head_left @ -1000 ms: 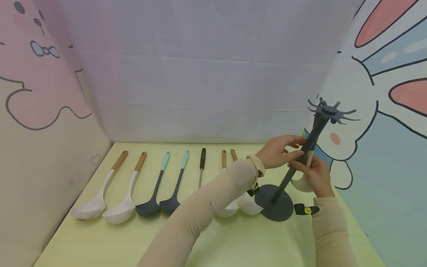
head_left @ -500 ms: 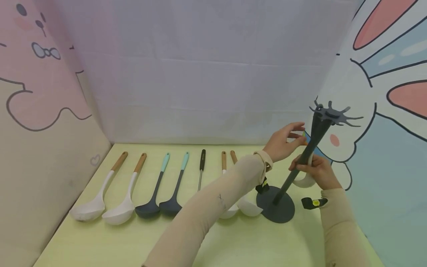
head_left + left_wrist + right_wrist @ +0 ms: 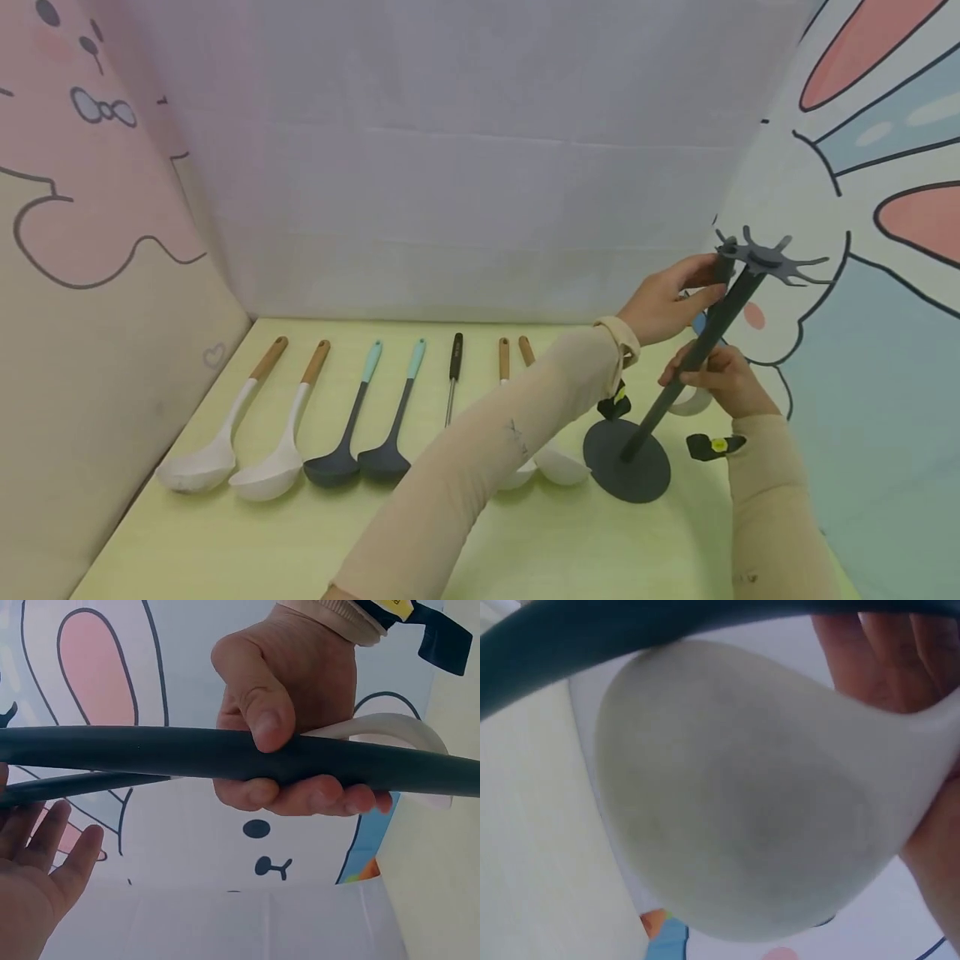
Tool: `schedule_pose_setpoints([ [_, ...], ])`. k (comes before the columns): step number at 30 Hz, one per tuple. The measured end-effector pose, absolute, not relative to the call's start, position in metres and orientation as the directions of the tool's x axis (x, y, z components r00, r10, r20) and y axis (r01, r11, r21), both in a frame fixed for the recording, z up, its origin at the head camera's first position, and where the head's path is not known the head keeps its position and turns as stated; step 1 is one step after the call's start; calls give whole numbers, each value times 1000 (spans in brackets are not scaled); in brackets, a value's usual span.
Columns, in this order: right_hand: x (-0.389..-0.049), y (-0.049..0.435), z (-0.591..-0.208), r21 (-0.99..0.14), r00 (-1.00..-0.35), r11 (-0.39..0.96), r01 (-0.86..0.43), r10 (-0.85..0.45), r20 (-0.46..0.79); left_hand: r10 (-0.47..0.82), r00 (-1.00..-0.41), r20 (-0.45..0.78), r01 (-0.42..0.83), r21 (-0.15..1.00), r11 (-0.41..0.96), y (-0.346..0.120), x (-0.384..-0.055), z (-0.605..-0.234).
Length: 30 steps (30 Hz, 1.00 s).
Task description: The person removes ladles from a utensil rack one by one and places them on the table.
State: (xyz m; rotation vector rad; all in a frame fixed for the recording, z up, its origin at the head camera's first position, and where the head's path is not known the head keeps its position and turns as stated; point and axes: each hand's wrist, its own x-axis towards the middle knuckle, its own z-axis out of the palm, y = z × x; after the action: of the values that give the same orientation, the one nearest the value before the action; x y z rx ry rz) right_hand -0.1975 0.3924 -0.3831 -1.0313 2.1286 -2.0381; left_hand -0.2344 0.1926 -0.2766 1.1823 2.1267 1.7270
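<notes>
A dark grey utensil stand [image 3: 720, 329] rises from a round base [image 3: 627, 460] to a ring of hooks [image 3: 772, 258]. My right hand [image 3: 723, 379] grips its pole, the thumb across the front and the fingers beneath in the left wrist view. Behind the pole is a ladle with a white bowl [image 3: 742, 795], its neck [image 3: 409, 727] close to the right palm. At the top, my left hand [image 3: 671, 300] pinches the ladle's dark handle [image 3: 723, 271] just under the hooks. Whether the handle is on a hook cannot be made out.
Left of the stand lies a row of utensils: white ladles [image 3: 273, 475] with wooden handles, dark ladles [image 3: 386, 462] with mint handles, and a black-handled metal tool [image 3: 456, 358]. My left sleeve [image 3: 480, 467] hides part of the row. Printed cloth walls enclose the table [image 3: 187, 550].
My left hand has moved up and right from the middle of the pole to the dark handle near the hooks. The stand's top has shifted right; my right hand stays on the pole.
</notes>
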Motion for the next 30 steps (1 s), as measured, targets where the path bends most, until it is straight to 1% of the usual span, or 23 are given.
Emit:
schedule_pose_setpoints([
  [2, -192, 390, -381, -897, -812, -19, -442, -416, 409, 641, -688, 341, 477, 878, 45, 195, -233, -274],
  [6, -181, 384, -379, -891, -871, 101, -444, -281, 402, 623, -705, 338, 487, 870, 80, 198, -232, -271],
  [7, -179, 382, -379, -890, -881, 110, -443, -238, 409, 622, -705, 341, 491, 867, 82, 199, -232, -270],
  [9, -175, 376, -381, -869, -867, 69, -490, -140, 478, 620, -706, 342, 494, 865, 86, 199, -232, -270],
  [10, -174, 372, -382, -849, -848, 27, -528, -73, 525, 622, -704, 343, 499, 862, 89, 200, -232, -270],
  [11, -172, 367, -384, -812, -812, 0, -584, 7, 584, 625, -705, 335, 495, 863, 96, 200, -232, -271],
  [12, -170, 361, -386, -768, -765, -16, -641, 100, 636, 631, -705, 324, 491, 865, 105, 200, -233, -271],
  [13, -168, 355, -389, -719, -705, 3, -695, 199, 681, 638, -704, 311, 486, 867, 114, 201, -233, -272],
  [14, -166, 349, -392, -674, -639, 34, -738, 286, 714, 647, -702, 297, 483, 867, 126, 201, -233, -274],
  [16, -160, 338, -398, -643, -531, 180, -745, 423, 734, 666, -694, 274, 483, 863, 148, 201, -234, -278],
  [17, -157, 334, -401, -647, -497, 253, -719, 464, 733, 674, -690, 264, 481, 863, 154, 200, -235, -281],
  [19, -151, 326, -409, -676, -475, 354, -647, 506, 720, 689, -678, 256, 488, 858, 160, 198, -237, -289],
  [21, -146, 319, -418, -706, -491, 415, -574, 516, 702, 702, -663, 259, 494, 857, 150, 195, -240, -300],
  [25, -139, 308, -432, -773, -578, 438, -458, 515, 634, 742, -625, 243, 481, 868, 121, 186, -247, -328],
  [28, -137, 304, -441, -806, -633, 464, -368, 509, 583, 780, -592, 202, 474, 870, 135, 179, -250, -351],
  [30, -138, 302, -446, -815, -654, 472, -335, 506, 562, 803, -572, 164, 469, 869, 156, 174, -252, -366],
])
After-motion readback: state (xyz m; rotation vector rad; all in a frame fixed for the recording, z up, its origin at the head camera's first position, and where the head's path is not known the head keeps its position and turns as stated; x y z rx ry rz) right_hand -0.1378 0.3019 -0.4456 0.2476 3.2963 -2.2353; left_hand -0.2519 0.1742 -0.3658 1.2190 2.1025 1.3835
